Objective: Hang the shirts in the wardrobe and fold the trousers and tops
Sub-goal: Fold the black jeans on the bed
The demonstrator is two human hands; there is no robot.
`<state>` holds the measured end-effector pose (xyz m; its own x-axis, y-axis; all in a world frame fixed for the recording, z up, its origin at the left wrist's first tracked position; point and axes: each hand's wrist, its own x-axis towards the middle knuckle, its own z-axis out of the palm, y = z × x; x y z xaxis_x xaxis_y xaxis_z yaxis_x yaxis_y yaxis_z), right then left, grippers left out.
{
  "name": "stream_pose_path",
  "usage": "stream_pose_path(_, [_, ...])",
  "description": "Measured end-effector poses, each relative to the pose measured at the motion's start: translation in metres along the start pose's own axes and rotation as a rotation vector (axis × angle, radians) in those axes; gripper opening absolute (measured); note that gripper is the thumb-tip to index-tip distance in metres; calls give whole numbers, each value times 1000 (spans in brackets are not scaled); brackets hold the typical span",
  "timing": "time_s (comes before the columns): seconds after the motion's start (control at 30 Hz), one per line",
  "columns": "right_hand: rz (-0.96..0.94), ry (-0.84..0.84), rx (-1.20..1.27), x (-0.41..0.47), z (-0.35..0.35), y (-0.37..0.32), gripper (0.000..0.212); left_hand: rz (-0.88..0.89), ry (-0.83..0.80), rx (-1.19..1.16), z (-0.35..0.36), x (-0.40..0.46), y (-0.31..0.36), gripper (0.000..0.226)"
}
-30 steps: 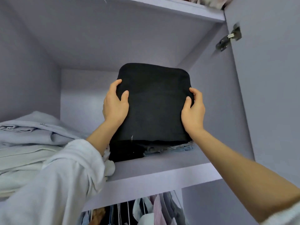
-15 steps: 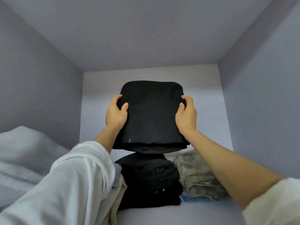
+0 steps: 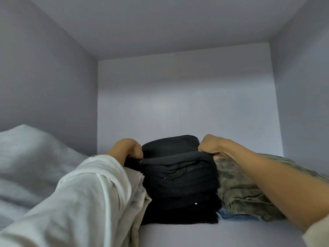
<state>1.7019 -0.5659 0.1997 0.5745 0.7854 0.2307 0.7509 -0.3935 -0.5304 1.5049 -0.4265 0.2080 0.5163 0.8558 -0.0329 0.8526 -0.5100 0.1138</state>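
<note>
Inside the wardrobe compartment (image 3: pixel 178 104), lilac walls and ceiling, view low along the shelf (image 3: pixel 213 234). A folded black garment (image 3: pixel 170 148) lies on top of a stack of dark folded clothes (image 3: pixel 179 189) at mid-shelf. Left hand (image 3: pixel 128 148) at the garment's left edge, fingers curled over and gripping the fabric. Right hand (image 3: pixel 211 147) at the right edge, fingers likewise curled down, pinching the edge. Hands apart, one at each side of the garment, both knuckles-up. Whether the garment rests fully on the stack or is partly carried by the hands cannot be told.

Left arm in a white sleeve (image 3: pixel 80 202), running from the near left corner toward the stack. Right forearm bare, coming in from the near right.

Just right of the dark stack, touching it: a mottled olive-grey garment with a zip (image 3: pixel 245 189), on top of something blue (image 3: pixel 233 215). Just left of the stack: cream folded fabric (image 3: pixel 140 196), partly hidden by the sleeve. Far left: pale grey folded cloth (image 3: pixel 30 157), blurred.
</note>
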Motion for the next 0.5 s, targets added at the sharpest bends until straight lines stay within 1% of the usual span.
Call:
stream_pose_path(0.07, [-29,-5,45,-9,-8,1,13,-17,41,7,-1,-4,2,41])
stream_pose_path(0.1, [-89,25,21,-10,-12,0,18,-22,84,20,-1,-5,3,44])
stream_pose_path(0.17, [-250,101,-45,-12,-11,-4,42,31,180,18,1,-7,7,55])
stream_pose_path(0.2, [-319,83,-71,-15,-5,-5,52,83,182,-33,6,-6,10,59])
stream_pose_path(0.23, [-353,3,-100,-18,7,-4,57,123,143,-95,12,-5,14,63])
stream_pose_path(0.27, [-346,-108,-145,-19,20,-1,58,142,75,-118,19,-4,19,65])
stream_pose_path(0.33, [-273,-315,-205,-23,39,9,59,96,-92,-12,30,-3,26,71])
stream_pose_path(0.37, [-248,-366,-216,-24,43,12,60,72,-136,47,33,-3,27,74])
stream_pose_path(0.43, [-232,-390,-292,-23,41,13,61,32,-171,82,33,-8,25,80])
stream_pose_path(0.5, [-251,-355,-390,-17,34,8,61,27,-190,76,32,-11,21,86])
